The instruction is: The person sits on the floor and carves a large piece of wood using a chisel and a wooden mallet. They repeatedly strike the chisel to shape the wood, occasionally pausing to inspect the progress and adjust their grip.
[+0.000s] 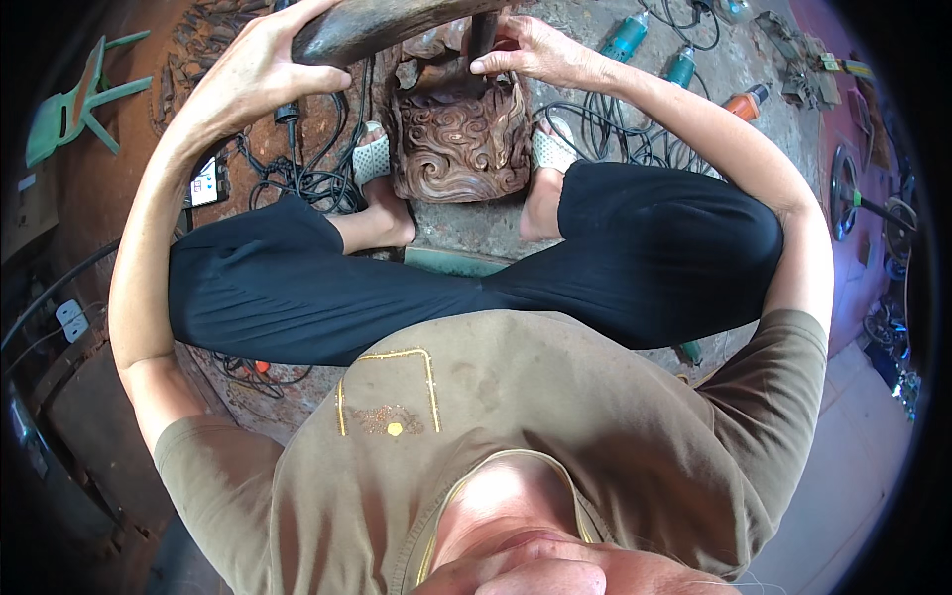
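Observation:
Between my feet stands a brown carved wooden block [462, 149] with swirling relief on its near face. Above its far left side is a thick, dark, curved wooden piece [372, 32], running out at the top edge of the view. My left hand [260, 77] grips this piece at its left end, thumb stretched along the lower side. My right hand [543, 54] closes thumb and fingers around a dark upright wooden post [483, 38] over the block's far part. Whether the post joins the curved piece or the block, I cannot tell. Some fingertips are hidden behind the wood.
Teal power tools [625, 40] and an orange-ended tool [746, 103] lie on the floor at far right, among tangled black cables [620, 129]. More cables [302, 164] and a power strip [205, 182] lie left. A green stool [87, 104] is at far left, near wood scraps [203, 45].

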`<state>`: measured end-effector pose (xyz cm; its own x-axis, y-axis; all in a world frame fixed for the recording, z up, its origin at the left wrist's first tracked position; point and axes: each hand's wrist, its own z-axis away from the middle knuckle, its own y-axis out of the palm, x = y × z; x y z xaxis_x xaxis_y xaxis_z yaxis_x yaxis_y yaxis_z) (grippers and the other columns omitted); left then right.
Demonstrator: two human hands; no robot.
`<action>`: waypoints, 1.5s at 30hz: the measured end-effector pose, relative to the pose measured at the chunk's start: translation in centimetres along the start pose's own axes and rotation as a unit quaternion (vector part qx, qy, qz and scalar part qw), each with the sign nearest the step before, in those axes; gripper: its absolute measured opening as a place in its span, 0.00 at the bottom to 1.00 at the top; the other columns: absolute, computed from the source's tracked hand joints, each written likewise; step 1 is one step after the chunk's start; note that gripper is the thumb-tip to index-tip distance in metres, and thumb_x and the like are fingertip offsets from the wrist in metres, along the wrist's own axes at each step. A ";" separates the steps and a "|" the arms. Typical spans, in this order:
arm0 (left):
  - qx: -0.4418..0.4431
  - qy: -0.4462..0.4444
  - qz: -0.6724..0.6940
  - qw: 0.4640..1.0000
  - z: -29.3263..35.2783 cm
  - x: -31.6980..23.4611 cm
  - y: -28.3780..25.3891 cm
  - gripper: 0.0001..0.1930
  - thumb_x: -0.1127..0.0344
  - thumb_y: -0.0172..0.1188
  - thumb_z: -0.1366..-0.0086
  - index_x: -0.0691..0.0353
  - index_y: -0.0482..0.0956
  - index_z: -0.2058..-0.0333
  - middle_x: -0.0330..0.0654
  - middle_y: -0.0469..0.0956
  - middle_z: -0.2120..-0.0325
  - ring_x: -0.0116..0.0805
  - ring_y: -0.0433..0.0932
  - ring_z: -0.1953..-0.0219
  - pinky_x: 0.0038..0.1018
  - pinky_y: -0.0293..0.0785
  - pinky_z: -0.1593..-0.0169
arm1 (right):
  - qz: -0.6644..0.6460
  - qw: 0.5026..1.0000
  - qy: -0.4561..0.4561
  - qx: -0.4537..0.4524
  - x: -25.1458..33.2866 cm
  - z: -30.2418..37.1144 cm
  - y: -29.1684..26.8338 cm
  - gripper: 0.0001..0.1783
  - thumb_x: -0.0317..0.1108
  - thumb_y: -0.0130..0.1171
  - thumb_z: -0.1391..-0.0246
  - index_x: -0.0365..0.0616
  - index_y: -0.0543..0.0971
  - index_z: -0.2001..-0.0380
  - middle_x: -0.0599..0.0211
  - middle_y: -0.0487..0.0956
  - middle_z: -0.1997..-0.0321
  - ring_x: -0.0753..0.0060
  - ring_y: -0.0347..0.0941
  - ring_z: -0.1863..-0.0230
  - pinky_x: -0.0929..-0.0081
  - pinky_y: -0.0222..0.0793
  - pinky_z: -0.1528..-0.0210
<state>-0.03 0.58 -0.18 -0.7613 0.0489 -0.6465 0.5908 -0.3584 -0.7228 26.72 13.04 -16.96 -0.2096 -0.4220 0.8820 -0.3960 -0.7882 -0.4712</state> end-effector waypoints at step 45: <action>-0.020 0.015 0.000 1.000 0.1 1.5 0.3 0.40 0.65 0.73 0.49 0.61 0.66 0.37 0.52 0.78 0.47 0.39 0.75 0.44 0.34 0.69 0.39 | -0.051 0.997 -0.003 0.052 -0.4 -0.5 -0.5 0.30 0.44 0.66 0.42 0.36 0.73 0.43 0.52 0.80 0.46 0.63 0.74 0.43 0.63 0.67 0.40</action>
<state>-1.01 0.41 -1.36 -0.7534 0.0763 -0.6532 0.6017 -0.3208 -0.7315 26.56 13.81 -17.09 -0.1681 -0.3390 0.9257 -0.3195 -0.8696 -0.3765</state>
